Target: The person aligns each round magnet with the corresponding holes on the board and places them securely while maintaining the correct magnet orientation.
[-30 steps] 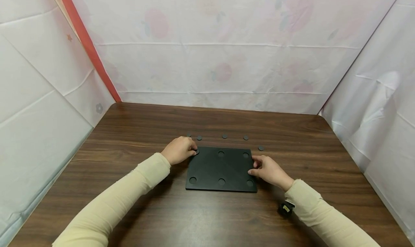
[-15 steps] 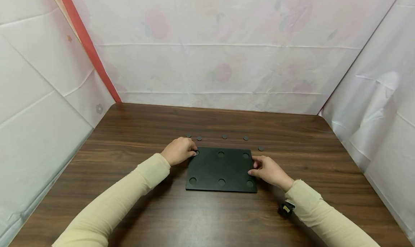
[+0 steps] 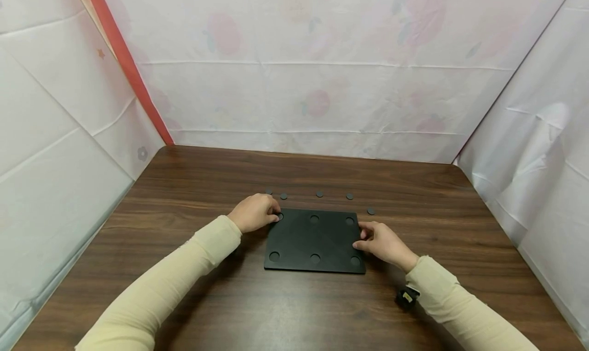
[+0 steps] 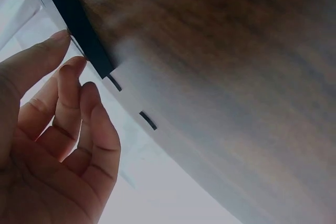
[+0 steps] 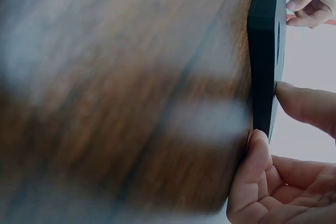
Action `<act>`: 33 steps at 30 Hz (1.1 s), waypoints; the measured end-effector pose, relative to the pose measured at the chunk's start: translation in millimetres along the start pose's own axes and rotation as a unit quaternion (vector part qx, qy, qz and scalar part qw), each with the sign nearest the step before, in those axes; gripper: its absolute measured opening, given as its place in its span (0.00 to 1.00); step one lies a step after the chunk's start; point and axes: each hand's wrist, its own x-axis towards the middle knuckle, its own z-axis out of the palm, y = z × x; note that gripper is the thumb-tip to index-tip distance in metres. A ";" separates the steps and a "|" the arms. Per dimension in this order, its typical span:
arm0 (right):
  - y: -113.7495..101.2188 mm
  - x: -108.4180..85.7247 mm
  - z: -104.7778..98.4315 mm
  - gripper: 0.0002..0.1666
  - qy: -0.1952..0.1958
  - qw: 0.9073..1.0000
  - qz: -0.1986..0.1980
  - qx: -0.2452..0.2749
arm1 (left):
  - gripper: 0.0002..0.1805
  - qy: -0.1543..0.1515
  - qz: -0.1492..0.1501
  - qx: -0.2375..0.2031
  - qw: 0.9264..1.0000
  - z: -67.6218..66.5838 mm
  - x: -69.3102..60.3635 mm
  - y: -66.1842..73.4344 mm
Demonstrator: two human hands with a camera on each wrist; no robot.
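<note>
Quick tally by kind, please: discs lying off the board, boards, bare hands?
Discs off the board: 5
Board: 1
Hands, left hand and right hand: 2
Total: 8
Uncounted: any disc at the left hand's fingertips; I can't tell there.

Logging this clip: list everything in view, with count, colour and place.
Board: 1, black, near the centre.
Round recesses: 6, black, three along each long edge.
Loose discs: 5, dark grey, near board's far side.
Table: 1, brown, beneath.
Cloth walls: 3, white, left, back, right.
Strip: 1, red, back-left corner.
Sleeves: 2, cream, both arms.
Small device: 1, black and yellow, under right sleeve.
Left hand: 1, bare, at board's far-left corner.
Right hand: 1, bare, gripping board's right edge.
</note>
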 end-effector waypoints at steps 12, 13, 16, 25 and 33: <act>2.3 0.9 -0.3 0.37 0.001 1.000 0.001 -0.001 | 0.15 0.041 -0.004 -0.040 0.998 -13.1 1.5 -10.6; 2.2 0.8 -0.3 0.38 0.001 1.000 0.002 -0.001 | 0.16 0.046 -0.006 -0.045 0.998 -15.6 2.3 -11.6; 2.0 0.3 -0.3 0.38 0.001 1.000 0.004 -0.001 | 0.16 0.058 -0.017 -0.057 0.997 -22.9 4.9 -14.8; 1.7 0.2 -0.3 0.38 0.003 1.000 0.006 0.002 | 0.17 0.068 -0.057 -0.066 0.994 -32.9 13.5 -26.7; 1.2 1.5 -0.3 0.37 0.002 1.000 0.002 0.000 | 0.20 0.045 -0.090 -0.067 0.993 -32.6 25.8 -39.5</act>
